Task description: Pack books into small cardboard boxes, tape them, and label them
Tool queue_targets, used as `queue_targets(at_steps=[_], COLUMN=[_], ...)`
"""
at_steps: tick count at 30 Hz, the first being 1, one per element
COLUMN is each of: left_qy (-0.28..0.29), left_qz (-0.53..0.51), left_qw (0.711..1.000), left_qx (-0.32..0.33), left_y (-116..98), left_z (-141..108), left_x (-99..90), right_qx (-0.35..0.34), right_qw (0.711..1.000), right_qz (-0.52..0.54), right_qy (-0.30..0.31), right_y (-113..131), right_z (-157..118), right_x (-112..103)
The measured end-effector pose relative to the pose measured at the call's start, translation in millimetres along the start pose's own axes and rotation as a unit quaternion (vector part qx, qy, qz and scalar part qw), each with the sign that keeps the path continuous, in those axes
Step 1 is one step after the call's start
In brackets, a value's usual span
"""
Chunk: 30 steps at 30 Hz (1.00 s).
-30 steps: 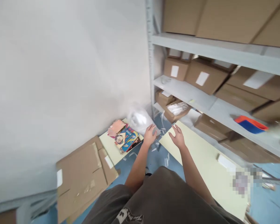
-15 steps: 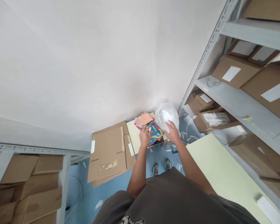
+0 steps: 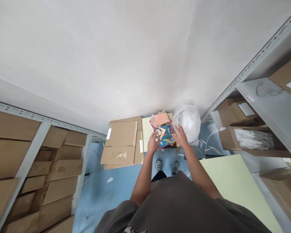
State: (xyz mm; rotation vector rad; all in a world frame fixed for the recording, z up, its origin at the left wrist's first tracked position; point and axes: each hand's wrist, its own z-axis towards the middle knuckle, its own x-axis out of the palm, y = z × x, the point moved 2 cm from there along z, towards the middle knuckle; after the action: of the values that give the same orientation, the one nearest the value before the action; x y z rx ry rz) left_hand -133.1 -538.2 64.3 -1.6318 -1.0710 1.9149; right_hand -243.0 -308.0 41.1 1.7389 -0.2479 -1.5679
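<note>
Bracketing the picture books (image 3: 169,132) from both sides, here are the hands: the left hand (image 3: 153,144) at their near left edge, the right hand (image 3: 180,137) by their right edge, fingers loosely spread and thumbs apart on both. No firm grip shows, and whether the fingertips press on the covers I can't tell. The books lie in an uneven pile between the hands, flat on the pale table (image 3: 146,127), none lifted clear, so I'd call the handling barely begun, the whole pile left to deal with. Just past them sits a pink packet (image 3: 161,118), untouched. Beyond the right hand slumps a white plastic bag (image 3: 189,120); what's inside, I can't make out. Off past the left hand, cardboard (image 3: 120,137) lies flattened, and farther out on that side cartons (image 3: 63,170) fill a rack, none of them in hand.
</note>
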Motion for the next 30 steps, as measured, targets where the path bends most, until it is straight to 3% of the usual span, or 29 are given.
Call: queue_targets(at_steps=[7, 14, 17, 22, 30], left_qy=[0.037, 0.129, 0.143, 0.108, 0.109], left_qz=[-0.01, -0.032, -0.056, -0.124, -0.167], left_qw=[0.995, 0.977, 0.972, 0.967, 0.961], left_qx=[-0.092, -0.167, -0.176, -0.196, -0.192], left_y=[55, 94, 106, 121, 133], left_z=[7, 43, 54, 58, 59], left_x=[10.4, 30.8, 40.1, 50.2, 39.3], right_qx=[0.038, 0.11, 0.122, 0.127, 0.171], right_qw=[0.996, 0.98, 0.978, 0.981, 0.966], right_qz=[-0.042, -0.089, -0.09, -0.063, -0.079], right_qy=[0.075, 0.14, 0.147, 0.134, 0.176], right_y=[-12, -17, -18, -20, -22], right_z=[9, 16, 19, 21, 21], right_x=[37, 68, 83, 104, 122])
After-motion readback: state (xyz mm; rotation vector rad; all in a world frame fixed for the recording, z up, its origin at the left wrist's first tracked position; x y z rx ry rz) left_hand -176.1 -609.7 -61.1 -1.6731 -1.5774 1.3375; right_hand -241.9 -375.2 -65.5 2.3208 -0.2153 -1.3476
